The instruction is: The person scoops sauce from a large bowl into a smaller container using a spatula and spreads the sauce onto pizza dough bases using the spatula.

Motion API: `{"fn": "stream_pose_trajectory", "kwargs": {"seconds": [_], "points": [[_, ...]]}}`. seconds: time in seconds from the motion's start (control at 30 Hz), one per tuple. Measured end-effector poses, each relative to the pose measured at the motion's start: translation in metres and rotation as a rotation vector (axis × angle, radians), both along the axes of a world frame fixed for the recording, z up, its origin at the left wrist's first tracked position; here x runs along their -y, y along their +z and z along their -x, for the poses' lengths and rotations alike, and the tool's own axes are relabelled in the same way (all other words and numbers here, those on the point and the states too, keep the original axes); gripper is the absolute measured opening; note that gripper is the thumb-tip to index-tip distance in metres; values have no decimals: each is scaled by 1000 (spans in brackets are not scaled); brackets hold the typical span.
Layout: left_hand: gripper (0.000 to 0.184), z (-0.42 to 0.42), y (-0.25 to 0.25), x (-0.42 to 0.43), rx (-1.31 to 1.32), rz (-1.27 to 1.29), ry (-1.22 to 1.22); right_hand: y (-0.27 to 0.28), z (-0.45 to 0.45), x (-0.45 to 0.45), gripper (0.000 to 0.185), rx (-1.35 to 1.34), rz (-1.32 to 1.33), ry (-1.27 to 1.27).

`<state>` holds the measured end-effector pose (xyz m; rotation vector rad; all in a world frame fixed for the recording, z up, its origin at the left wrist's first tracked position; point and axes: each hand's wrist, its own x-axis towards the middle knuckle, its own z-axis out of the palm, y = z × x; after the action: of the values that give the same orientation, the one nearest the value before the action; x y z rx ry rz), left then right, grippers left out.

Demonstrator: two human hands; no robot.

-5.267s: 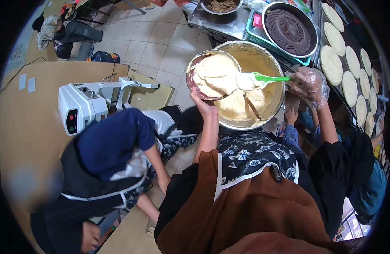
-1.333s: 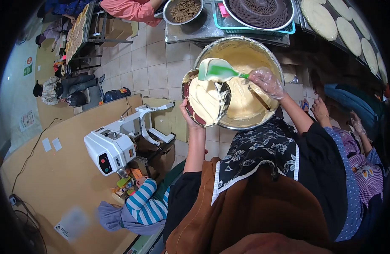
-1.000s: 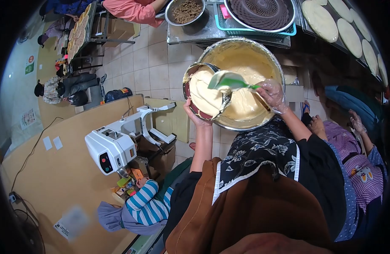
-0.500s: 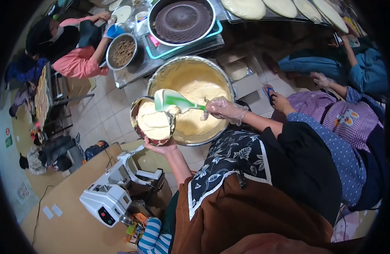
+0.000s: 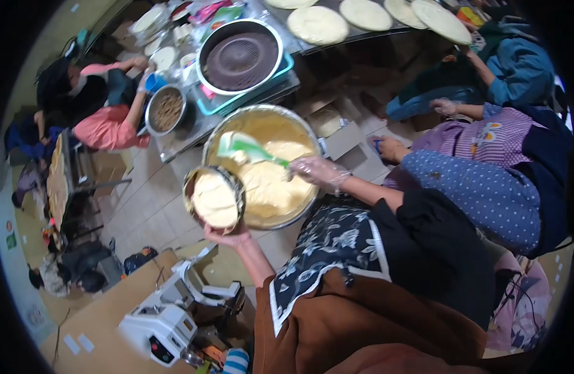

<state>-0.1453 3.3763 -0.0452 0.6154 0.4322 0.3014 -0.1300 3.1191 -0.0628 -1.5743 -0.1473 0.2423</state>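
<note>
My left hand (image 5: 229, 237) is closed around the underside of a small bowl (image 5: 241, 198) filled with pale, creamy batter (image 5: 213, 199). In my right hand (image 5: 319, 172), covered by a clear plastic glove, is the handle of a green spatula (image 5: 252, 149). Batter sticks to the spatula's broad blade, which is above the large metal bowl (image 5: 268, 117). More batter (image 5: 280, 193) lies in that bowl and coats its inner wall. The small bowl is tilted and overlaps the large bowl's left rim in view.
Behind the large bowl, a round pan with a dark patterned disc (image 5: 240, 59) sits on a teal tray (image 5: 287, 67). A pink-sleeved person (image 5: 109, 128) is near a bowl of brown crumbly filling (image 5: 166, 111). Pale dough rounds (image 5: 318, 25) line the table. A white machine (image 5: 165, 324) stands lower left.
The spatula has moved from over the small bowl's edge to above the large bowl. Both hands and the small bowl sit lower and further left in view; the camera has shifted too.
</note>
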Motion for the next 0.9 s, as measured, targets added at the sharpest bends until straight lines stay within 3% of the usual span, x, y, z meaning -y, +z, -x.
{"fn": "stream_pose_trajectory", "kwargs": {"seconds": [0.03,0.07,0.17,0.2,0.33,0.47,0.7,0.8,0.9], "points": [[66,-2,-10,-7,28,-5,-34,-11,4,-1,37,82,-5,-26],[66,-3,-14,-9,54,35,-29,0,8,3,34,-35,109,52],[61,-5,-11,-9,62,45,-50,-5,17,-1,29,-148,-148,-70],[62,-4,-12,-13,75,88,-82,7,19,-3,28,-280,-154,-122],[62,2,7,-13,122,33,-167,18,9,-12,29,-259,-141,-200],[59,11,24,-7,126,-49,-151,20,-7,-11,34,-222,-66,-22],[56,20,36,5,118,-87,-123,1,-48,-8,40,109,-51,130],[55,24,42,15,120,-82,-95,36,-43,6,40,-97,-59,203],[55,24,45,21,141,-61,-101,33,-47,17,41,-63,-10,234]]}}
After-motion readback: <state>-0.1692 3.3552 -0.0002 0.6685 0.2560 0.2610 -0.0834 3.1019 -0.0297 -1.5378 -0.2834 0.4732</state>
